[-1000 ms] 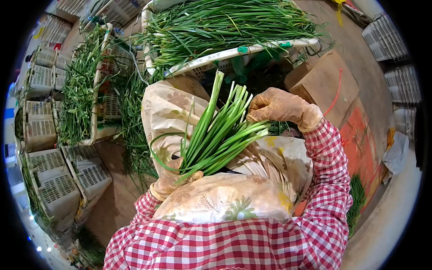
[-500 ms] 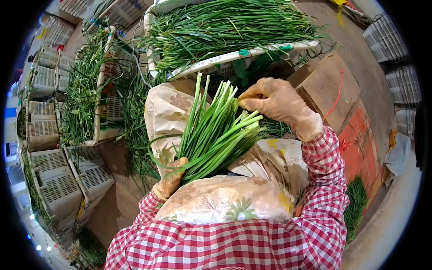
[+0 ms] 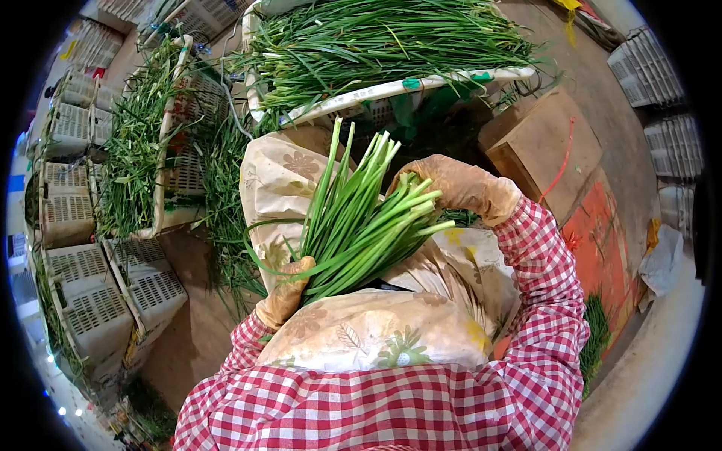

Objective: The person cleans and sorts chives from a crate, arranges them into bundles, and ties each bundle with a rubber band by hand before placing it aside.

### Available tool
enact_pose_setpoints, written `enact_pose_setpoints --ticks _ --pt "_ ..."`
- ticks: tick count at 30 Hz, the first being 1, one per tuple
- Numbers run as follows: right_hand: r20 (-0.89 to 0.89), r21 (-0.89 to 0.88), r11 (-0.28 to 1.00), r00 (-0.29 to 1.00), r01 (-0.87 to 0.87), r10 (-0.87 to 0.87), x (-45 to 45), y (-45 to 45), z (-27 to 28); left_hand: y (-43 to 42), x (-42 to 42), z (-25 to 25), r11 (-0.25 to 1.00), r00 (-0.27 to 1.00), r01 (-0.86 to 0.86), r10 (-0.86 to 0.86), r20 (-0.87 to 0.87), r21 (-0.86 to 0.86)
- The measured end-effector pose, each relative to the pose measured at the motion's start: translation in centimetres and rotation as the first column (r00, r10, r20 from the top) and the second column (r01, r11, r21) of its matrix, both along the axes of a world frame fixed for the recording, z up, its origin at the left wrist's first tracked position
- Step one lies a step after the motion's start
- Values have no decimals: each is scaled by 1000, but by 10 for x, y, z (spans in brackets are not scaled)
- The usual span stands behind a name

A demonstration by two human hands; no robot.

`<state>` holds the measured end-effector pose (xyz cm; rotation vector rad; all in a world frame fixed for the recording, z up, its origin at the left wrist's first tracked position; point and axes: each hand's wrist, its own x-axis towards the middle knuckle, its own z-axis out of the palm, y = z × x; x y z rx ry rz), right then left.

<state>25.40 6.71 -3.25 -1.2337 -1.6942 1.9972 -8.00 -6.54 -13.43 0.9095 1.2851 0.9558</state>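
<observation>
A loose bunch of green stalks [image 3: 357, 225] lies over my lap, its pale cut ends fanned up and to the right. My left hand [image 3: 284, 293], in a stained glove, is wrapped round the lower left part of the bunch. My gloved right hand [image 3: 451, 184] is at the upper right of the bunch, its fingers curled down behind the pale ends. Those fingertips are partly hidden by the stalks, so what they grip cannot be made out. A floral apron [image 3: 361, 331] covers my lap beneath the bunch.
Ahead stands a white crate [image 3: 391, 92] heaped with long green stalks. To the left is another crate [image 3: 160, 165] with leafy trimmings, beside stacked white baskets [image 3: 90, 301]. A cardboard box [image 3: 549, 143] sits at the right, with more baskets [image 3: 647, 68] beyond it.
My right hand has dropped from above the bunch to behind its pale ends, its fingers now partly hidden. My left hand keeps its hold on the lower part, and the stalks have fanned slightly.
</observation>
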Motion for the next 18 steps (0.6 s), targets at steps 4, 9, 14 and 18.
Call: enact_pose_setpoints --ticks 4,9,14,18 --pt "310 423 903 949 -79 -63 -11 2 7 -3 -11 -2 852 773 389 -93 -628 351" --pt "361 590 808 896 -6 -257 -28 -4 9 0 -1 27 985 982 169 -164 -95 41" --pt "496 649 757 796 -74 -347 -39 -10 10 -2 -3 11 974 986 -57 89 141 -219" --pt "525 700 690 789 -186 -319 -29 -9 19 -5 -14 -20 975 987 -146 156 46 -167"
